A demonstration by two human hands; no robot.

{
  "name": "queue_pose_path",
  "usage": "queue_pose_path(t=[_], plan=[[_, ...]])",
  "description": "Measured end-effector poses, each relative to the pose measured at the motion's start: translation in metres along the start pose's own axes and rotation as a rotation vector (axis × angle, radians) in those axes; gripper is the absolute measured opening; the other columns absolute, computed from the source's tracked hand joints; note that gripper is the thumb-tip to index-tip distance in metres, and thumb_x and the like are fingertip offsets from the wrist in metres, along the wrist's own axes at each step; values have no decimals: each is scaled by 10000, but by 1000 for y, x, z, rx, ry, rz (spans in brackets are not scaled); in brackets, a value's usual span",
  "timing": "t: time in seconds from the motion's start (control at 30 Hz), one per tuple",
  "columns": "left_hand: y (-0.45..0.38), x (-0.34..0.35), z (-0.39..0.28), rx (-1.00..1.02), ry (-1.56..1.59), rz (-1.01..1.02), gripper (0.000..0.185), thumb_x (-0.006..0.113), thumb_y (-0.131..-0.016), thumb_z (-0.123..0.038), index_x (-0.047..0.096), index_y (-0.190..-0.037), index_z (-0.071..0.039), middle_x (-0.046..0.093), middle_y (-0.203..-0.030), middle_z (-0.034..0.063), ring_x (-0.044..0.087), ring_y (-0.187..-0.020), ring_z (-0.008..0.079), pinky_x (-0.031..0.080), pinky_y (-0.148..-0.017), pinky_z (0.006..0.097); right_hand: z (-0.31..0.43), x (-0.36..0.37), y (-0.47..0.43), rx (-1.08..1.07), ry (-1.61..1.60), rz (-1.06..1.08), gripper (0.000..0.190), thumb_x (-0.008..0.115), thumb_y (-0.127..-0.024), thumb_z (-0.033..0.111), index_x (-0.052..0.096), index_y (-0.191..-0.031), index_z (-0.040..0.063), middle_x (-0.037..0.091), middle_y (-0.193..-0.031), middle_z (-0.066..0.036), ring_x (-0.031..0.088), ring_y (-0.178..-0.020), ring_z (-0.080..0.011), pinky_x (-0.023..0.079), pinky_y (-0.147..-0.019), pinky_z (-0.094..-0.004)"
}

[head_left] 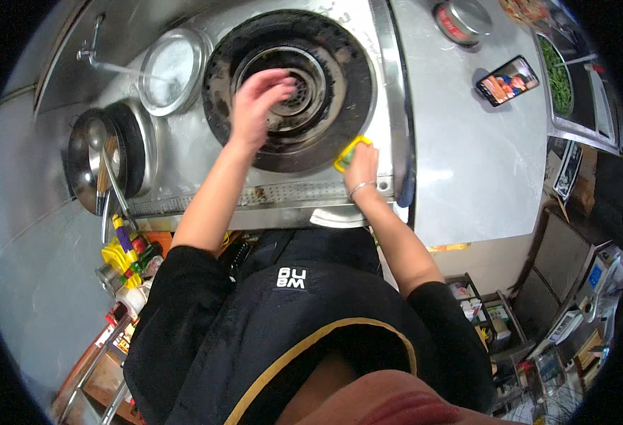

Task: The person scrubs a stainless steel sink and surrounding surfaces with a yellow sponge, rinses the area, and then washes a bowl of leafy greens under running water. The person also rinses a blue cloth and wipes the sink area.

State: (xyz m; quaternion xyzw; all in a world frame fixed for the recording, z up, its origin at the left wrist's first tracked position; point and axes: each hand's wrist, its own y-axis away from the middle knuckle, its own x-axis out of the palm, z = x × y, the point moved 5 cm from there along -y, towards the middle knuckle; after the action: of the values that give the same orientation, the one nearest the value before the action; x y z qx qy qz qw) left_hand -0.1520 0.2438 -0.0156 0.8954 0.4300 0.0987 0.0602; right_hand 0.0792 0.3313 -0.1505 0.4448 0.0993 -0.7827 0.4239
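A large round wok burner with a blackened ring is set in the steel stove top. Over its left inner part is my left hand, slightly blurred, with its fingers bent and apart and nothing seen in it. My right hand grips a yellow-rimmed scrubber with a green middle at the burner's lower right edge. Left of the burner, water streams from a faucet into a round metal basin.
A wok holding a ladle and a wooden-handled tool sits at the left. A perforated drain strip runs along the stove's front. On the right steel counter are a phone and a lidded tin.
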Motion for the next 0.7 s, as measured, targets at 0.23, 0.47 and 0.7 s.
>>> queue_pose_path(t=[0.23,0.47,0.7], plan=[[118,-232,33,-149,28,-530,304,634,-926,-145,600,-1197,-10,667,-1087,73,637,-971,154,483,-852,289,120,126,65,-152,301,647,190,591,-836,109,696,-966,16,647,-1148,-218,649,-1016,-313,511,-867,-412],[131,-320,48,-112,7,-636,259,619,-934,-79,599,-1182,-6,652,-1096,80,620,-941,134,494,-806,254,237,255,71,-291,185,709,194,668,-748,54,708,-934,13,695,-988,-190,636,-999,-339,504,-882,-406],[87,-414,103,-23,-507,-731,429,561,-961,-191,510,-1338,7,596,-1277,183,571,-1185,283,449,-1007,388,348,149,-26,-382,-103,660,386,767,-760,86,643,-1125,71,638,-1070,-144,650,-947,-273,525,-844,-384]])
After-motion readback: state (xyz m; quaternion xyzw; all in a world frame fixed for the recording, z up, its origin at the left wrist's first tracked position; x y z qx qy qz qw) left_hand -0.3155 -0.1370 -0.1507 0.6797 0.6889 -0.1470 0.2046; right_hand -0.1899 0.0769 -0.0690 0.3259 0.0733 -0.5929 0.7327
